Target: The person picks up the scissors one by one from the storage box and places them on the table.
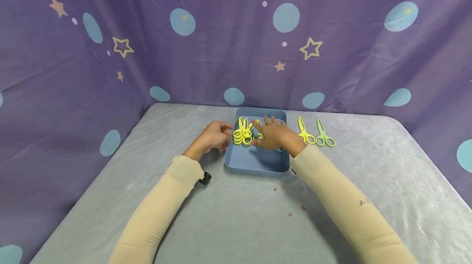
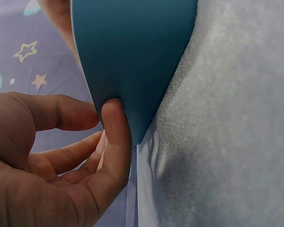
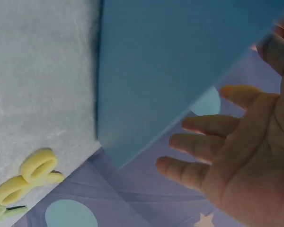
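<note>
A blue rectangular tray [image 1: 257,170] stands on the table and holds several pairs of yellow scissors [image 1: 242,134], gathered along its left half. My left hand [image 1: 214,135] is at the tray's left side; in the left wrist view its curved fingers [image 2: 116,127] touch the outer wall, with the thumb at the rim. Over the tray, my right hand [image 1: 273,134] is palm down with its fingers spread, hiding part of the contents. Its palm and fingers show nothing held in the right wrist view.
Right of the tray lie one pair of yellow scissors [image 1: 302,129] and one pair of green scissors [image 1: 321,131]. Small red specks [image 1: 303,208] mark the pale table cover [image 1: 236,223]. A purple patterned curtain [image 1: 228,59] hangs behind and to the left.
</note>
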Available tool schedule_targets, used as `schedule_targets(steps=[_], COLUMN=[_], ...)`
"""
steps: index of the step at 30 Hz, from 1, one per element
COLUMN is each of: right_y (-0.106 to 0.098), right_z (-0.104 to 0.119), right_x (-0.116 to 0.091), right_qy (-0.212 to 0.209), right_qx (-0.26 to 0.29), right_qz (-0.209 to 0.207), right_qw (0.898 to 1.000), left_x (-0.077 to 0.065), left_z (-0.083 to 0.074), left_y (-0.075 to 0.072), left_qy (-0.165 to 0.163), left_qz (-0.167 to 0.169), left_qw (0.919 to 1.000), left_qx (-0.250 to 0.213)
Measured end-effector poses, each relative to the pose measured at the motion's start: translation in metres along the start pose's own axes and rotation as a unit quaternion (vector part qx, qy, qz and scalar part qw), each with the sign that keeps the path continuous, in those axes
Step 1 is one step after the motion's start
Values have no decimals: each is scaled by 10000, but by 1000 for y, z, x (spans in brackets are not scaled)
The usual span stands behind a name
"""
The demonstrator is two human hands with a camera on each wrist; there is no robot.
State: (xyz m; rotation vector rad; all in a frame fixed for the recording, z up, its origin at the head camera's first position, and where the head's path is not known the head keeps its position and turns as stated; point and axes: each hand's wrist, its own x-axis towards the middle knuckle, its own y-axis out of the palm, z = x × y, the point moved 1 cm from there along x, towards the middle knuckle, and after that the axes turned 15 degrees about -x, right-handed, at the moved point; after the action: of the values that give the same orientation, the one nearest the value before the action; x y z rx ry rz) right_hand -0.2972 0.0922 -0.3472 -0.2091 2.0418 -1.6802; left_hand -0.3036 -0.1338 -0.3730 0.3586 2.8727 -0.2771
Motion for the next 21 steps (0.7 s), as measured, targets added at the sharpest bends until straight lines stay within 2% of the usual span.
schedule_targets(steps=[4,7,15,21], right_y=[2,3,6,6], right_z=[3,5,9,11], right_x=[5,7,11,9], right_qy=[-71,-233,-721,-1014], right_qx=[32,-13,-202,-83], right_qz=[249,233,-401,-607], right_qw=[9997,9995,9964,9930], left_x=[-2,-3,-3,-4], left_z=[-1,-2,-1,-1], left_y=[1,2,2,2], left_qy=[24,27,29,34], left_qz=[-19,-46,-74,-74], left_qw=[10000,9999,9999,9999], left_qx=[53,99,116,116])
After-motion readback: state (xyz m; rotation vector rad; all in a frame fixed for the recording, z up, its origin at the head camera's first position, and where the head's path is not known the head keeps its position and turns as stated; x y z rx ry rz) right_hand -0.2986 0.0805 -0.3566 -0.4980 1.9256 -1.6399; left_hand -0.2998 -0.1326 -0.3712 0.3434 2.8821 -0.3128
